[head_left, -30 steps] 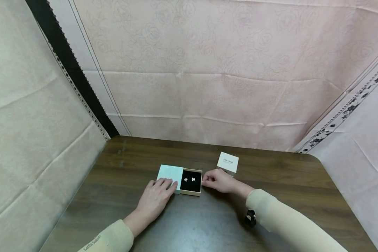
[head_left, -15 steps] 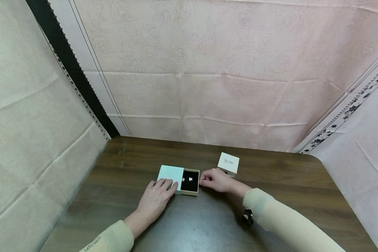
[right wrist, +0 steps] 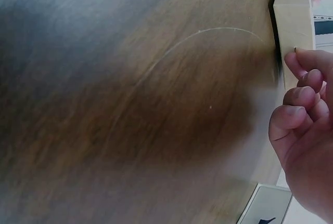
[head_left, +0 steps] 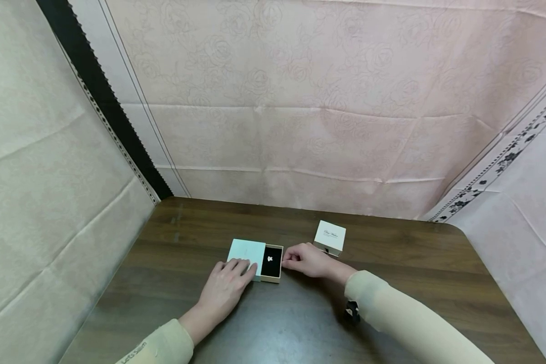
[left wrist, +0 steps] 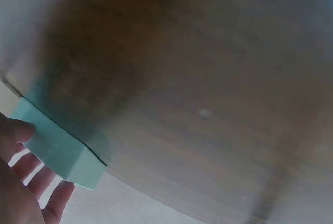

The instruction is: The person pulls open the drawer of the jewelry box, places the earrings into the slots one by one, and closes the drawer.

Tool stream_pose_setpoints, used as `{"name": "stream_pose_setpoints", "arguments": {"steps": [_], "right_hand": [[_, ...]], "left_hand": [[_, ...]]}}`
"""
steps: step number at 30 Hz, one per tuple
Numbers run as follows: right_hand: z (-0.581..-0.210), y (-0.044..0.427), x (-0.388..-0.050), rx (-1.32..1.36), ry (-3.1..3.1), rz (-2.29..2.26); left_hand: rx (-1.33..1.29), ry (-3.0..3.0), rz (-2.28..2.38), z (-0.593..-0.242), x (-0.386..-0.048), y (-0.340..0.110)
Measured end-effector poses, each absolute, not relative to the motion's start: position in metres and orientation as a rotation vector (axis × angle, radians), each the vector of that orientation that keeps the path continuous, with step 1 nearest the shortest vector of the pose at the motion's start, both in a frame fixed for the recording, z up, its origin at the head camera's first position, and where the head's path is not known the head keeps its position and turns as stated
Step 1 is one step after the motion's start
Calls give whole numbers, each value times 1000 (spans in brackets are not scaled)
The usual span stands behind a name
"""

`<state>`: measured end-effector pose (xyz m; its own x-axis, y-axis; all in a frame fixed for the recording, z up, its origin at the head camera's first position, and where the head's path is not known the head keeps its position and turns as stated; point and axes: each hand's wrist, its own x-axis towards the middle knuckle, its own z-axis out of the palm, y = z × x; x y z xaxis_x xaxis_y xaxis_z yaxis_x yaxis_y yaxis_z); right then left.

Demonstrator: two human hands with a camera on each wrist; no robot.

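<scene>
In the head view a pale turquoise jewelry box sleeve (head_left: 245,249) lies flat on the table. From its right end sticks out a cream drawer (head_left: 270,279) with a black lining. One small silvery earring (head_left: 270,258) shows on the lining. My left hand (head_left: 225,285) holds the sleeve, fingers over its top and thumb at the front side (left wrist: 54,143). At the drawer's right end, my right hand (head_left: 307,260) pinches with thumb and index finger; a tiny dark bit, perhaps a pull tab (right wrist: 295,50), shows at the fingertips. The other fingers of that hand are curled.
A small white box (head_left: 329,235) with dark lettering stands behind the right hand, close to it. The brown wooden table (head_left: 209,217) ends at a pink cloth (head_left: 277,136) at the back, with pale cloths along both sides.
The right hand has moved left together with the drawer, which has slid further into the sleeve. Two earrings showed before; one shows now. The left hand and sleeve have stayed put.
</scene>
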<state>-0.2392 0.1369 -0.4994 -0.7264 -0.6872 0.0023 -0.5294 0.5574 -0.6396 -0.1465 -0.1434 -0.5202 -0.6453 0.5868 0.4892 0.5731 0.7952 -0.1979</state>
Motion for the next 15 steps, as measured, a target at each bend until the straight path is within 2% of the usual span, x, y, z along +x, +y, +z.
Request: {"name": "stream_pose_setpoints", "arguments": {"steps": [15], "right_hand": [[-497,126,-242,-1043,2507,-932]], "left_hand": [[-854,-2453,41,-520,-147,-143]]}}
